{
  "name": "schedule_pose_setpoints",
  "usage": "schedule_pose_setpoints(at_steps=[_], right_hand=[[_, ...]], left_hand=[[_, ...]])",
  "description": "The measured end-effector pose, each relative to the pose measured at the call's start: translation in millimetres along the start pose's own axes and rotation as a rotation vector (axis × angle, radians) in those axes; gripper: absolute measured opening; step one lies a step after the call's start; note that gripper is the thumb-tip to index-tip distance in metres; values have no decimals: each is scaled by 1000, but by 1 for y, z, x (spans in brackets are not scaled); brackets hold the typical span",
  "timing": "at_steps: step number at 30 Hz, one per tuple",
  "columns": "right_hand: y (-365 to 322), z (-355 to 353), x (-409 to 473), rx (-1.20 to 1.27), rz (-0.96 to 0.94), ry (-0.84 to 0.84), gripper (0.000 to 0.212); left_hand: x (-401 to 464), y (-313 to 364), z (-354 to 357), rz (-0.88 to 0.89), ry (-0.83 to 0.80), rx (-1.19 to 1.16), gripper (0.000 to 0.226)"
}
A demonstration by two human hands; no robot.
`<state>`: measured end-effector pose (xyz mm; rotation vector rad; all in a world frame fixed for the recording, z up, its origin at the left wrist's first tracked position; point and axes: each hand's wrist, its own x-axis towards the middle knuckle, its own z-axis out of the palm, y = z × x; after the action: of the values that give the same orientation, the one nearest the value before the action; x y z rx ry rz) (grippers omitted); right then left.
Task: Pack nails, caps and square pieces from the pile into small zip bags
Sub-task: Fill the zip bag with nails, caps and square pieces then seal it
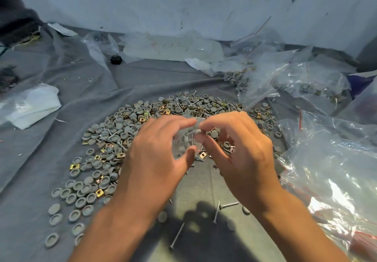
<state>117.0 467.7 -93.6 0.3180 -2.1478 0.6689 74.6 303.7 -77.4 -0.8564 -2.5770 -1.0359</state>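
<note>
On the grey cloth (61, 139) the pile (126, 131) is lying; the left hand (157, 159) and right hand (240, 151) are pinching a small zip bag (188, 137) with pieces inside; probably closing its seal is coming next.

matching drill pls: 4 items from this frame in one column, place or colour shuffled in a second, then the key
Items
1. small zip bag
2. black knob
3. square pieces
4. white cloth

Place or colour
A. brass-yellow, scattered among the grey caps
B. far left on the grey sheet
C. pinched between left hand and right hand, over the pile
D. far side, near the back wall, among clear bags

Pairs: 1-C, 2-D, 3-A, 4-B
</note>
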Motion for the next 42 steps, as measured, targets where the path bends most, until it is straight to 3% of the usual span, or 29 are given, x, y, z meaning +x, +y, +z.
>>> schedule_pose_setpoints(at_steps=[5,8,11,14,19,23,26,31,34,38,42], right_hand=[[0,5,-2,26,55,5,10],[18,-1,0,140,309,37,11],[47,1,-6,-27,526,-267,20],[67,15,-19,-240,457,-534,40],[72,27,-23,-327,280,-602,42],[71,24,-22,-334,310,-528,23],[69,20,-19,-236,390,-456,21],[47,4,0,385,603,-149,22],[20,-1,9,752,527,-8,23],[0,7,5,659,372,33,24],[-3,12,0,234,125,10,11]], left_hand=[[-1,0,1,1,28,-24,47],[-1,-1,1,-12,45,-34,47],[-1,-1,1,-19,49,-36,49],[0,-1,1,-21,51,-34,49],[-1,-4,0,-27,48,-35,49],[-2,-5,1,-17,47,-30,49],[-2,-5,1,-17,42,-23,50],[-2,-5,2,-14,35,-19,50],[-1,-5,3,-11,32,-18,50],[0,-5,4,-10,21,-32,51],[1,-4,3,2,30,-52,48]])
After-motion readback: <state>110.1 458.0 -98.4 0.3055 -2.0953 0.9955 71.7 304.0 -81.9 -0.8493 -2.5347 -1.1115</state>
